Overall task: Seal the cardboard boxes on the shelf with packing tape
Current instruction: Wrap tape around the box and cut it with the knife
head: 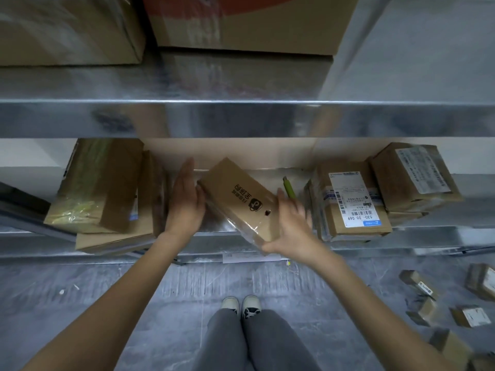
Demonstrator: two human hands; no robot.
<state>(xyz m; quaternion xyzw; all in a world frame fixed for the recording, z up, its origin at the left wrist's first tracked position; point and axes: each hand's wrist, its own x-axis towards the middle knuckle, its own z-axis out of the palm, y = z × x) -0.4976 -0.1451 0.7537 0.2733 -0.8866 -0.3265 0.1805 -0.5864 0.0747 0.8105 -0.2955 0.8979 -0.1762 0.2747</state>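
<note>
Two hands (184,202) (288,228) grip logo-printed box (238,199); neighbour label (353,199) "530-D5 069".

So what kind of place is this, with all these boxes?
Probably a parcel storeroom or small warehouse. Metal shelves hold taped cardboard parcels with a shipping label, more parcels lie on the floor, and the person's right hand and left hand handle a printed box.

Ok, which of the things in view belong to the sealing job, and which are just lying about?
Part of the job:
- printed box, held between left hand and right hand
- labelled boxes on the shelf
- leaning boxes, left end of the shelf

Lying about:
- green pen-like tool on the shelf
- small parcels on the floor
- paper slip below the shelf edge
</note>
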